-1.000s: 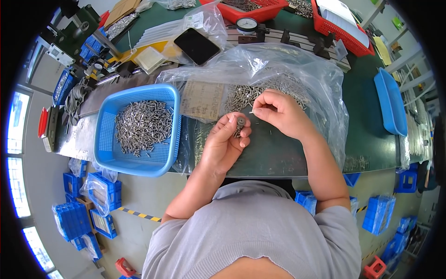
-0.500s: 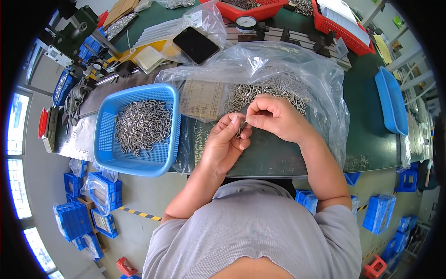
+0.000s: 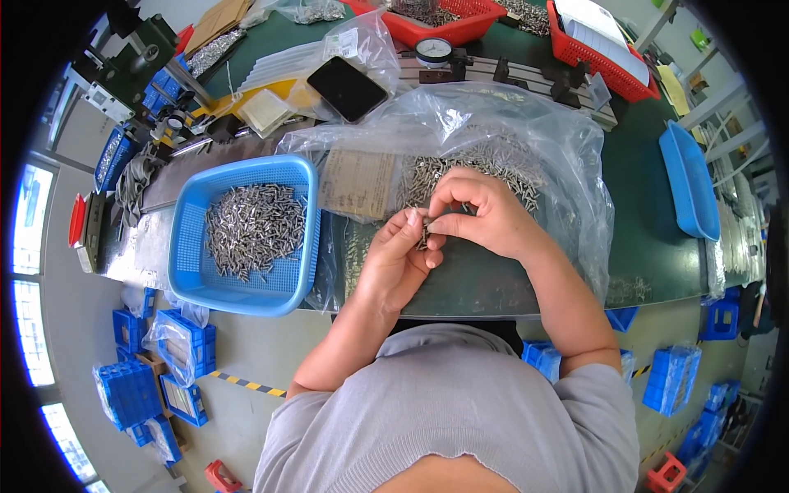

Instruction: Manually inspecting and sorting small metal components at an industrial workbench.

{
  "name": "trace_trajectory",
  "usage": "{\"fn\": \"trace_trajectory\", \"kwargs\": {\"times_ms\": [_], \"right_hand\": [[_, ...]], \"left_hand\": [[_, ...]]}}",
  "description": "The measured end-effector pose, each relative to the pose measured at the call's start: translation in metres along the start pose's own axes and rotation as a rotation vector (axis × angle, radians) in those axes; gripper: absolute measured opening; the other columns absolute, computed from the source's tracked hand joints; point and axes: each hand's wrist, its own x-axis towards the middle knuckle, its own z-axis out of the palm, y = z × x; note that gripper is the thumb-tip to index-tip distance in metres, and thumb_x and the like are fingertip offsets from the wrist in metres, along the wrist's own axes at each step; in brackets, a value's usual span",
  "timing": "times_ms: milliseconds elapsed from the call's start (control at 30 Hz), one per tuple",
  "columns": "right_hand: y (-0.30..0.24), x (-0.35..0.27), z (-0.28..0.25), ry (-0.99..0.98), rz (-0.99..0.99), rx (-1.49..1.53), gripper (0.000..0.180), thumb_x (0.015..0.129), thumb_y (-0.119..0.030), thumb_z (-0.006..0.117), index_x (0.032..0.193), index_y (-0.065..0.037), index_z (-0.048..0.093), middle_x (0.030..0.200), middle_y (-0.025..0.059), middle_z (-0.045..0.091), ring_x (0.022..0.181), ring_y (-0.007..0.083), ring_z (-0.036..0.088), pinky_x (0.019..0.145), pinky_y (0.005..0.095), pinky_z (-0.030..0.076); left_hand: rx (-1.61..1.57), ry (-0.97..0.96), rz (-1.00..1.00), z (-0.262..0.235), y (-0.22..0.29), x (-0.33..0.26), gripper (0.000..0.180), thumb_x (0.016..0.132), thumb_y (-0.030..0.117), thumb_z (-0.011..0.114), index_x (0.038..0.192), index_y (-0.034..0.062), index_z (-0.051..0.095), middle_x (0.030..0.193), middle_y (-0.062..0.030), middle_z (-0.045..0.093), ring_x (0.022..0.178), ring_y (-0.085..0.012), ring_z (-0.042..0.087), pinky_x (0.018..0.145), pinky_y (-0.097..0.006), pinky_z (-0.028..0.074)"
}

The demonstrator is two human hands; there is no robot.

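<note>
Over the near edge of the bench, my left hand (image 3: pixel 400 253) is closed around a few small metal pins (image 3: pixel 423 238), mostly hidden by the fingers. My right hand (image 3: pixel 475 209) meets it from the right, thumb and forefinger pinched together at the pins; what exactly sits in that pinch is too small to make out. Just beyond my hands, a heap of similar metal pins (image 3: pixel 514 172) lies in a clear plastic bag (image 3: pixel 567 140). On the left stands a blue basket (image 3: pixel 185 279) with many loose metal pins (image 3: pixel 255 226) in it.
A brown card with writing (image 3: pixel 357 182) lies under the plastic beside the basket. Farther back are a black phone (image 3: pixel 347 89), a dial gauge on a rail (image 3: pixel 433 52) and red baskets (image 3: pixel 604 62). A blue tray (image 3: pixel 689 181) stands at the right edge.
My right hand has shifted slightly left, closer against the left fingers. The left hand stays nearly in place, still closed around the pins.
</note>
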Motion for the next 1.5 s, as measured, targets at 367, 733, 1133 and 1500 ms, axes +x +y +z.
{"fn": "trace_trajectory", "kwargs": {"times_ms": [367, 733, 1133, 1500], "right_hand": [[0.019, 0.0, -0.007, 0.119, 0.023, -0.618, 0.013, 0.072, -0.006, 0.069, 0.084, -0.006, 0.065, 0.083, 0.0067, 0.057, 0.082, 0.0249, 0.057, 0.072, 0.0351, 0.047], [0.023, -0.001, -0.006, 0.055, -0.014, -0.629, 0.013, 0.068, -0.007, 0.07, 0.078, -0.007, 0.063, 0.081, 0.0069, 0.056, 0.085, 0.0265, 0.055, 0.074, 0.037, 0.045], [-0.005, 0.001, -0.006, -0.055, 0.219, 0.124, 0.012, 0.086, -0.011, 0.062, 0.081, -0.002, 0.058, 0.08, 0.002, 0.054, 0.073, 0.0105, 0.053, 0.068, 0.0248, 0.043], [-0.009, 0.0, 0.0, -0.057, 0.175, 0.065, 0.01, 0.084, -0.009, 0.064, 0.081, -0.002, 0.058, 0.08, 0.0033, 0.054, 0.074, 0.0118, 0.054, 0.068, 0.0252, 0.044]], "left_hand": [[-0.056, -0.008, 0.042, -0.001, 0.002, 0.001, 0.02, 0.096, 0.021, 0.048, 0.103, 0.0024, 0.054, 0.096, -0.0078, 0.056, 0.08, -0.0146, 0.051, 0.066, -0.026, 0.043], [-0.062, -0.038, 0.031, -0.002, 0.002, 0.001, 0.018, 0.095, 0.02, 0.051, 0.102, 0.0029, 0.055, 0.096, -0.0076, 0.056, 0.078, -0.0141, 0.05, 0.065, -0.026, 0.043], [-0.057, -0.01, 0.018, -0.001, 0.001, 0.0, 0.016, 0.094, 0.02, 0.053, 0.1, 0.0049, 0.056, 0.091, -0.0062, 0.058, 0.073, -0.012, 0.049, 0.056, -0.023, 0.039], [-0.031, 0.012, 0.002, -0.001, 0.0, 0.0, 0.014, 0.092, 0.019, 0.057, 0.098, 0.0062, 0.058, 0.086, -0.0033, 0.057, 0.071, -0.0116, 0.048, 0.055, -0.022, 0.039]]}}
